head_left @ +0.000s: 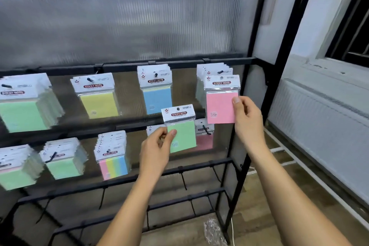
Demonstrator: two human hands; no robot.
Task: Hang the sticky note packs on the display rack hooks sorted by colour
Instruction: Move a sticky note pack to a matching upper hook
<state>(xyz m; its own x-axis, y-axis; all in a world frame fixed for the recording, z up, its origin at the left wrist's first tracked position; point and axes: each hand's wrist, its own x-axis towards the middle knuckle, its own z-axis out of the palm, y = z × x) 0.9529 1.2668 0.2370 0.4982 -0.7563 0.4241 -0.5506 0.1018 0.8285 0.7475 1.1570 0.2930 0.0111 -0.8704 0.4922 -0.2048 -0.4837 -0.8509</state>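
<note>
Left hand pinches a green pack at its lower-left edge, upright, header up, in open space before the rack — right hand grips a pink pack's right edge, hanging upright near the rack's right post.

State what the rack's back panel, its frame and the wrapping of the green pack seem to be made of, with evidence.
Back panel: probably translucent ribbed plastic; fine vertical flutes, light glows through.
Frame: likely metal, matt black; thin straight bars.
Green pack: apparently clear glossy film over paper, with a white card header.
</note>
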